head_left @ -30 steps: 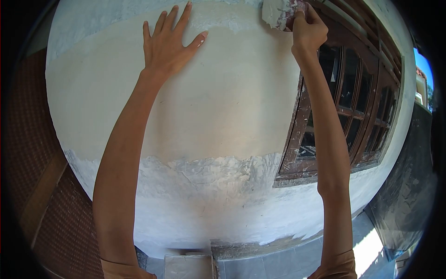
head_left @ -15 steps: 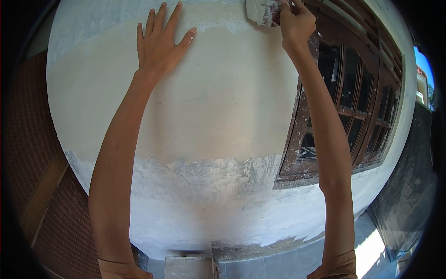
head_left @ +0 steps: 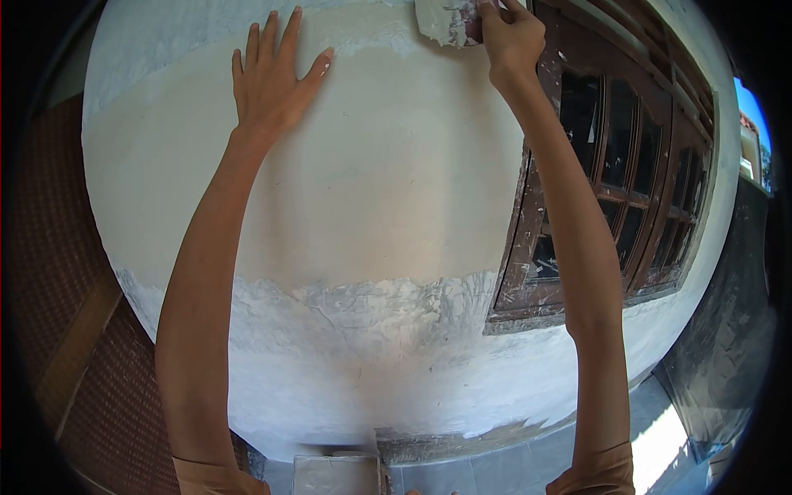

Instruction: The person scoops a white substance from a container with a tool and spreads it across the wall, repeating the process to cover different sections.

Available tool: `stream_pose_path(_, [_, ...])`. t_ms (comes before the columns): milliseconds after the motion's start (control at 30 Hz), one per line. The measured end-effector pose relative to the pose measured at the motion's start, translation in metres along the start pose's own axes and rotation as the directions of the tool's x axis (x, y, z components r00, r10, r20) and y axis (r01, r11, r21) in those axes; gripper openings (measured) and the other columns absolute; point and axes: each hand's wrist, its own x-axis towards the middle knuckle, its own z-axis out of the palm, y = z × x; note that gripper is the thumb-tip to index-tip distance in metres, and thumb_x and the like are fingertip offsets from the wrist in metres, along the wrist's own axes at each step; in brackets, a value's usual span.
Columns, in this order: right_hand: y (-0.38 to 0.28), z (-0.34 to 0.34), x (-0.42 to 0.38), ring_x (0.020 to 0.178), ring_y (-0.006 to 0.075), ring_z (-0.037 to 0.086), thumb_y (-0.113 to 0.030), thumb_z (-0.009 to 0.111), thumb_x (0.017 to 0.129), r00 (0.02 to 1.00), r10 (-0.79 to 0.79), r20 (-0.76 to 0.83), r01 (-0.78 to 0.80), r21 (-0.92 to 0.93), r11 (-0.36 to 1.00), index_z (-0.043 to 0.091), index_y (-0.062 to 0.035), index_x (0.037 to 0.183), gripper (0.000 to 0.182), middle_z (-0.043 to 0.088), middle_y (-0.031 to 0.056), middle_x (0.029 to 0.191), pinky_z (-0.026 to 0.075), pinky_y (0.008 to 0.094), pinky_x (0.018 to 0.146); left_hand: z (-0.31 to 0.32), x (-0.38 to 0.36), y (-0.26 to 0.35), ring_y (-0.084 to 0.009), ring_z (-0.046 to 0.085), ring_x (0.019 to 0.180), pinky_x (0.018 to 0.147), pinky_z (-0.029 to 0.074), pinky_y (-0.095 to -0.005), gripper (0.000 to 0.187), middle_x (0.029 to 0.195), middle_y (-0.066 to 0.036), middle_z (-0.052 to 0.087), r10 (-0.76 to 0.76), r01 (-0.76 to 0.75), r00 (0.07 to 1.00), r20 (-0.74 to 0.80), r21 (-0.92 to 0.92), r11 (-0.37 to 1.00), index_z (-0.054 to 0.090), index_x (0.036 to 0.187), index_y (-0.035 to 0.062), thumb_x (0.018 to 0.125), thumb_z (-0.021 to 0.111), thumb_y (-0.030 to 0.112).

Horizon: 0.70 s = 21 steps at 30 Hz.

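The left hand [head_left: 271,78] lies flat on the wall [head_left: 371,190], fingers spread, its grip fully open and holding nothing. The right hand [head_left: 511,37] has its grip closed around a plaster-caked scraper [head_left: 445,21], whose blade presses against the wall's top edge, just beside the brown window frame [head_left: 528,223].

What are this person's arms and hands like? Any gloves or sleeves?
No gloves: the left hand and right hand are bare, and so are both forearms, long and slim. Tan short sleeves show only at the bottom edge of the view. No watch, rings or markings show.
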Motion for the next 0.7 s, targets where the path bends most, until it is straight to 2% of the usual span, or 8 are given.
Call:
stream_pose_path(167, [0.035,-0.008,0.001,0.054,0.0091,0.054,-0.007,0.063,0.09,0.993,-0.105,0.047,0.107,-0.045,0.993,0.064,0.005,0.125,0.037,0.06,0.0045,0.064,0.043,0.0287,0.05,0.0,-0.004,0.008,-0.0341,0.019,0.15,0.12,0.017,-0.0566,0.083,0.162,-0.011,0.025,-0.027,0.027,1.0,-0.001,-0.009,1.0,0.023,0.158,0.0223,0.093,0.047,0.068])
stream_pose_path(233, [0.041,-0.036,0.015,0.082,0.0138,0.07,-0.006,0.065,0.09,0.98,-0.125,-0.154,0.11,-0.1,0.989,0.069,-0.0019,0.121,0.031,0.073,0.0125,0.103,0.062,0.0281,0.071,-0.001,-0.006,0.006,-0.0341,0.019,0.15,0.12,0.017,-0.056,0.084,0.162,-0.012,0.025,-0.037,0.037,0.999,-0.006,-0.012,0.999,0.023,0.158,0.0204,0.092,0.048,0.068])
stream_pose_path(333, [0.031,-0.053,0.019,0.081,0.0119,0.069,-0.007,0.066,0.09,0.937,-0.148,-0.317,0.114,-0.124,0.986,0.069,-0.0018,0.121,0.031,0.073,0.0118,0.102,0.061,0.0279,0.072,0.002,-0.009,0.007,-0.034,0.019,0.15,0.12,0.017,-0.0553,0.087,0.162,-0.013,0.025,-0.048,0.048,0.999,0.021,-0.008,0.999,0.024,0.158,0.0177,0.092,0.048,0.069])
stream_pose_path(400, [0.024,-0.038,0.007,0.08,0.0115,0.068,-0.008,0.067,0.091,0.962,-0.06,-0.265,0.066,0.017,0.998,0.069,-0.0008,0.122,0.032,0.074,0.012,0.103,0.061,0.0272,0.072,0.005,-0.008,0.009,-0.0337,0.019,0.15,0.12,0.016,-0.0558,0.088,0.162,-0.013,0.025,-0.039,0.039,0.999,0.007,0.011,0.999,0.025,0.157,0.0164,0.091,0.048,0.07])
stream_pose_path(467, [0.018,-0.019,-0.006,0.054,0.0097,0.055,-0.008,0.063,0.09,0.991,-0.124,-0.059,0.124,-0.008,0.992,0.065,0.0045,0.124,0.037,0.061,0.0056,0.063,0.043,0.0284,0.05,0.004,-0.005,0.014,-0.0335,0.018,0.151,0.12,0.016,-0.0561,0.089,0.162,-0.014,0.025,-0.043,0.043,0.999,0.025,0.019,0.999,0.025,0.157,0.016,0.09,0.048,0.07])
stream_pose_path(600, [0.039,-0.01,-0.006,0.054,0.0092,0.055,-0.009,0.063,0.092,0.983,-0.179,0.025,0.181,-0.092,0.979,0.065,0.0034,0.124,0.035,0.061,0.0056,0.064,0.043,0.0283,0.05,0.0,-0.004,0.022,-0.0328,0.018,0.151,0.12,0.015,-0.0565,0.092,0.162,-0.014,0.025,-0.049,0.047,0.997,0.051,0.04,0.998,0.025,0.157,0.0153,0.089,0.049,0.072])
stream_pose_path(667, [0.046,-0.032,0.007,0.076,0.0116,0.068,-0.007,0.066,0.091,0.98,-0.135,-0.149,0.102,-0.211,0.972,0.068,-0.0008,0.122,0.031,0.074,0.0112,0.1,0.061,0.0267,0.066,0.002,-0.005,0.019,-0.0327,0.018,0.151,0.12,0.015,-0.0564,0.092,0.162,-0.014,0.025,-0.043,0.042,0.998,0.039,0.034,0.999,0.025,0.157,0.0154,0.089,0.049,0.072])
stream_pose_path(700, [0.045,-0.041,0.01,0.074,0.0111,0.068,-0.007,0.065,0.092,0.975,-0.107,-0.195,0.101,-0.043,0.994,0.068,-0.001,0.122,0.031,0.074,0.0103,0.097,0.06,0.0263,0.061,0.002,-0.007,0.018,-0.0326,0.018,0.151,0.12,0.015,-0.0564,0.093,0.162,-0.014,0.025,-0.037,0.036,0.999,0.03,0.03,0.999,0.025,0.157,0.0155,0.088,0.05,0.073])
